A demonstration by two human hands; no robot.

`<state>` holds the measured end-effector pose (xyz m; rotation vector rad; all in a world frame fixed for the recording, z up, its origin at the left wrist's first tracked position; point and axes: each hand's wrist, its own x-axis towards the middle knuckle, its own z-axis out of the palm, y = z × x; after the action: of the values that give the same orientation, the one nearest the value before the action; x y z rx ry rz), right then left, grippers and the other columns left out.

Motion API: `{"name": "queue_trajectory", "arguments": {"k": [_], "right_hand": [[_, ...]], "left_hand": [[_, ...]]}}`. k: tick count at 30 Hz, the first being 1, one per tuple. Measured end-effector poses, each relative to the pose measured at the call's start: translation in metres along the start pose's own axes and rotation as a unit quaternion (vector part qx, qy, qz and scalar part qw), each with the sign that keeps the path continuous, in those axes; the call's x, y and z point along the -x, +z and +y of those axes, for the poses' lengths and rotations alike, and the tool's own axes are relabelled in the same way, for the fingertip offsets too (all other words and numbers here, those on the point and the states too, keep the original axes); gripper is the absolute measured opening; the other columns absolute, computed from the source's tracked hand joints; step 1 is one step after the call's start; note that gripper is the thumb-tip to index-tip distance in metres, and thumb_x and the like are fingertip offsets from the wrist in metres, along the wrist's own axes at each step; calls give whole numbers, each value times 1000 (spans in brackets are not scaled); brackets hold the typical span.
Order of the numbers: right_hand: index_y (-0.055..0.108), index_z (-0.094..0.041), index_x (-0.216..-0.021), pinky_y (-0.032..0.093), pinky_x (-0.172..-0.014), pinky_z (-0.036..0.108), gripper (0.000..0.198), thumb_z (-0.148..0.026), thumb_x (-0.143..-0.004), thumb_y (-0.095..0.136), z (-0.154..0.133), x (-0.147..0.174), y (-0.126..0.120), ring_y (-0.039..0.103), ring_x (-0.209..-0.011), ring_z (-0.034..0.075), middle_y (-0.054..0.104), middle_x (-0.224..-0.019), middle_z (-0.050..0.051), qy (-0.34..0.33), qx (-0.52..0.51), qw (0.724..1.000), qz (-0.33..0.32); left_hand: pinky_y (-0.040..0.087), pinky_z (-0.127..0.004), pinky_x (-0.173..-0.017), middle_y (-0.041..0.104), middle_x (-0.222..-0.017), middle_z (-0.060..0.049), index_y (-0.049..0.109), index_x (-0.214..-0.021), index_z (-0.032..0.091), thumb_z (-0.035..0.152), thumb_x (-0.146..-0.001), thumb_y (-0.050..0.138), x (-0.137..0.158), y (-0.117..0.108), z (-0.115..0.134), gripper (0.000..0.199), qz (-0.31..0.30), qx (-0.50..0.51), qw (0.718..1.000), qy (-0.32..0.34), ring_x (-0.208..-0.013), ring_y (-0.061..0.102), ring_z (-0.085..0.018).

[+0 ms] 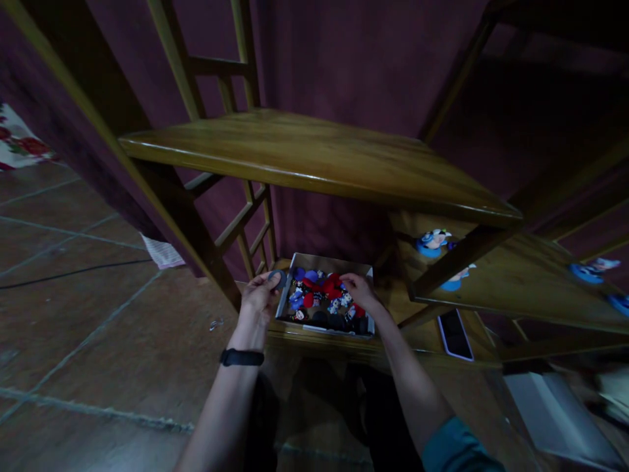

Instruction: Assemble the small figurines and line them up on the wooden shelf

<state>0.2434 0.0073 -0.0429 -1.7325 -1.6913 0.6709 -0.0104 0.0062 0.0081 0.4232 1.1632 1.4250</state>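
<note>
My left hand (259, 295) is closed on a dark grey round disc (278, 280), held between thumb and fingers just left of a shallow cardboard box (361, 268). Inside the box lie several small figures and pieces in red (332, 286), blue-purple (297, 300) and black and white (340, 303), with dark round pieces (336, 321) along the near side. My right hand (360, 290) reaches over the box's right part, its fingers bent together at the red pieces. Whatever is between those fingertips is too small and dim to make out.
The box rests on a low wooden shelf (393, 303), under a higher wooden shelf (304, 151). To the right lie a phone (455, 334) and small figures on blue bases (432, 244). A slatted wooden side frame (246, 223) stands at left. A cable (73, 274) crosses the floor.
</note>
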Motion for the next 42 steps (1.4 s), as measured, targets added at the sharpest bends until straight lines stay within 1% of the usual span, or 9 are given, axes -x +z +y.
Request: {"name": "queue_trajectory", "arguments": {"k": [4, 9, 15, 22, 24, 29, 36, 40, 42], "right_hand": [[67, -24, -91, 49, -79, 29, 21, -18, -80, 50, 5, 4, 0, 63, -85, 15, 69, -94, 0, 11, -3, 1000, -10], [68, -21, -89, 47, -81, 29, 23, -12, -79, 48, 0, 0, -11, 63, -86, 16, 70, -91, 2, 27, 48, 998, 20], [67, -18, -92, 47, -81, 26, 26, -10, -80, 47, -7, -5, -20, 63, -89, 16, 70, -95, 4, 36, 73, 997, 6], [66, -26, -95, 46, -85, 28, 25, -16, -81, 47, 2, -3, -29, 61, -95, 16, 68, -99, -1, 46, 103, 994, 5], [66, -25, -95, 45, -86, 28, 26, -15, -80, 47, 2, -3, -29, 61, -95, 16, 68, -100, -1, 47, 104, 993, 2], [66, -26, -94, 45, -87, 28, 25, -15, -80, 47, -3, 0, -34, 60, -96, 16, 68, -101, -1, 50, 113, 992, 8], [66, -24, -91, 45, -86, 28, 26, -12, -79, 46, -4, 3, -37, 61, -93, 16, 69, -95, 1, 42, 112, 992, 31], [67, -25, -90, 44, -86, 28, 27, -11, -77, 47, -4, 4, -35, 61, -93, 17, 69, -95, 1, 46, 108, 992, 40], [67, -24, -91, 45, -84, 28, 28, -10, -77, 47, -5, 5, -35, 61, -92, 17, 69, -94, 1, 54, 110, 992, 38]], "left_hand": [[34, -15, -42, 63, -60, 0, 64, -68, 11, 10, -50, 76, 0, 1, -2, 22, 1, -16, 999, 32, -50, 53, -6], [37, -18, -48, 61, -61, 0, 62, -65, 12, 16, -47, 77, 4, 5, -5, 24, 13, -17, 998, 56, -54, 53, -8], [38, -21, -51, 60, -62, -2, 62, -64, 12, 22, -47, 76, 10, 11, -4, 24, 16, -43, 997, 62, -56, 53, -10], [37, -21, -49, 61, -63, -2, 63, -64, 12, 20, -50, 73, 8, 11, -9, 19, 23, -54, 996, 71, -56, 52, -10], [38, -21, -48, 61, -63, -2, 64, -65, 11, 18, -51, 72, 8, 10, -9, 18, 24, -55, 996, 59, -55, 52, -10], [45, -20, -48, 62, -66, -3, 65, -67, 10, 8, -60, 65, 9, 6, -5, 7, 2, -34, 999, -7, -55, 54, -10], [53, -22, -59, 65, -72, -6, 66, -76, 11, -3, -65, 57, 5, -1, -3, 21, -25, 9, 997, -76, -63, 61, -12], [54, -24, -64, 66, -71, -5, 66, -82, 14, -5, -66, 55, 7, 0, -2, 27, -19, 24, 996, -84, -67, 63, -12], [54, -25, -65, 67, -72, -6, 66, -80, 13, -6, -65, 54, 8, 1, -1, 27, -24, 23, 996, -86, -68, 63, -12]]}}
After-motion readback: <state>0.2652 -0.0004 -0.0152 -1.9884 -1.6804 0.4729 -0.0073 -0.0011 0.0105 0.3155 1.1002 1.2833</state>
